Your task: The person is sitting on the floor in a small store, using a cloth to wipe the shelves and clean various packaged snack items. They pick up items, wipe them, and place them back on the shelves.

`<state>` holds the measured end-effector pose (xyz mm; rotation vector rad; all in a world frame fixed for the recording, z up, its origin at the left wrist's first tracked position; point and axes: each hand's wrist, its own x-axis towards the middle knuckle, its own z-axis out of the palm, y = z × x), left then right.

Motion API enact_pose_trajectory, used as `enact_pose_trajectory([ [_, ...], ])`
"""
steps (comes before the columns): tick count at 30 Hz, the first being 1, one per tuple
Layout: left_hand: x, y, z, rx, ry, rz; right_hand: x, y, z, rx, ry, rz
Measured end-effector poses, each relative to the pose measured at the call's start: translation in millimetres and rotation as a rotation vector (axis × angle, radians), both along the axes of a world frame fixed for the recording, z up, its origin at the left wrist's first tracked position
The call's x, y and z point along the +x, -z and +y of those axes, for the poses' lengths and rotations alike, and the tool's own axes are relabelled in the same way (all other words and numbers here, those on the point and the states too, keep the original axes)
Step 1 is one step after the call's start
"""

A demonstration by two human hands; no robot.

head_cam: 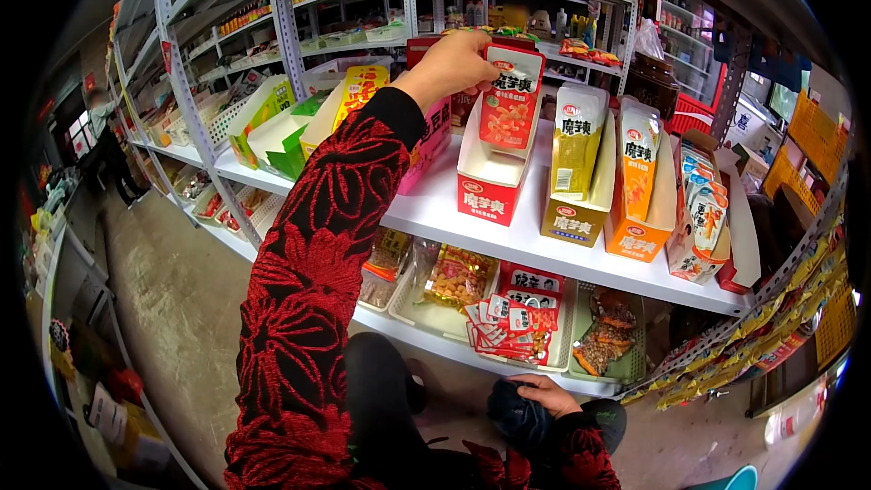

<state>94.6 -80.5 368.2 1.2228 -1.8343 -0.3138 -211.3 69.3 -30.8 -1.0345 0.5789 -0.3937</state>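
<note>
My left hand (457, 67) reaches over the shelf, its fingers and thumb at the upper left edge of a red snack packet (512, 109). This packet stands upright in the back of a red and white display box (484, 201), whose front part is bare inside. To the right stand a gold-brown box (573, 228) with gold packets (573, 150) and an orange box (636, 241) with orange packets (639, 167). Low down by my knee, my right hand (548, 395) grips a dark blue bundled cloth (518, 414).
The white metal shelf (422, 218) also carries a pink box (427, 143) and a green carton (279, 139). Below it, a cream basket (415, 309) holds bagged snacks. Hanging yellow packets (762, 333) line the right side. A person (105, 129) stands far left in the aisle.
</note>
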Motion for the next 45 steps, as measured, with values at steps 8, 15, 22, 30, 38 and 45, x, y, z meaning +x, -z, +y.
enact_pose_trajectory([
  [8, -6, 20, -22, 0.036, -0.149, -0.392, 2, 9, -5, -0.063, -0.060, 0.032],
  [15, -11, 18, -27, 0.085, -0.165, -0.426, 1, 14, -6, -0.102, -0.074, 0.065],
  [22, -8, 17, -40, 0.167, -0.264, -0.447, 2, 13, -7, -0.134, -0.096, 0.089],
  [30, -22, 22, -34, -0.199, -0.433, -0.866, 2, 12, -7, -0.176, -0.117, 0.094],
  [38, -8, 27, -69, -0.210, -0.205, -0.772, 3, 16, -11, -0.215, -0.148, 0.117],
  [45, -9, 27, -67, -0.241, -0.326, -0.828, 3, 10, -11, -0.240, -0.159, 0.162],
])
